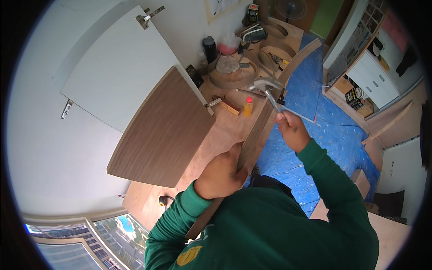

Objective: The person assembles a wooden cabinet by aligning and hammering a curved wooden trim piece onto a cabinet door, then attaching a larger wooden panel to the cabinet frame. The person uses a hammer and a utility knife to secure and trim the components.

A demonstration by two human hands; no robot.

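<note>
My right hand (292,130) is wrapped round the handle of a claw hammer (269,90), whose metal head is raised over the far part of a long curved wooden strip (257,139). This wood-grained strip runs from the far right of the workbench down toward my body. My left hand (223,173) grips the near part of the strip, its fingers partly hidden behind the edge. Left of the strip stands a small bottle (248,107) with a red cap and amber contents. A brown curved-edge panel (164,135) leans beside my left arm.
The wooden workbench (204,150) carries a tape measure (163,200), round wooden hoops (220,83), a dark flask (209,48) and pliers (284,60). A white panel with hinges (121,67) stands against the wall. Blue sheeting (315,153) covers the floor at right.
</note>
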